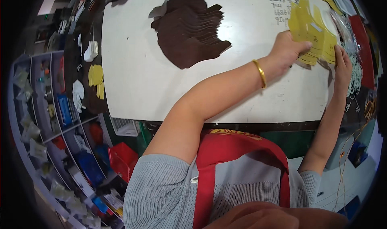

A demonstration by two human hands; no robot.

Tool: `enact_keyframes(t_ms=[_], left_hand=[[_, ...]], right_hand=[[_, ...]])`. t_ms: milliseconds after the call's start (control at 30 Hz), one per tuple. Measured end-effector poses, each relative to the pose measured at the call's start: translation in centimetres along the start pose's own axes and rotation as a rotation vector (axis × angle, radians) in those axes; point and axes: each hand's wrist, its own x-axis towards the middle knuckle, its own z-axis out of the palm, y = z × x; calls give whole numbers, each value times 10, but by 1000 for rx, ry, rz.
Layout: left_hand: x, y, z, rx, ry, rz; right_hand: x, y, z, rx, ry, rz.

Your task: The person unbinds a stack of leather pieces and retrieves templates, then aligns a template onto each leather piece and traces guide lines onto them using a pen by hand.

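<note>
At the far right of the white tabletop (161,96), a fanned set of yellow pattern templates (308,29) is held between my two hands. My left hand (287,51), a gold bangle at its wrist, closes on their lower left side with the thumb on top. Fingers of my right hand (342,65) pinch the lower right edge; part of that grip is hidden. A spread stack of dark brown, leather-like cut pieces (185,35) lies left of my left hand, untouched, with a grey piece at its top.
Left of the tabletop are more yellow templates (96,75), a white glove (78,94) and a shelf unit (44,138) holding bins. A red bin (123,160) stands below. Pale green cord (355,77) and a red object (362,51) lie beyond my right hand.
</note>
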Motion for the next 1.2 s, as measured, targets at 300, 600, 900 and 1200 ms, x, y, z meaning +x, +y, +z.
enact_keyframes(t_ms=[300, 600, 900, 1200], left_hand=[[-1, -4, -3, 43, 71, 63], [-9, 4, -6, -47, 32, 48], [-9, 3, -7, -82, -6, 69], [-11, 2, -8, -76, 2, 63]], right_hand=[[18, 24, -6, 26, -69, -12], [23, 32, 1, -63, -37, -77], [19, 36, 8, -248, -15, -65], [16, 33, 20, -238, -39, -86]])
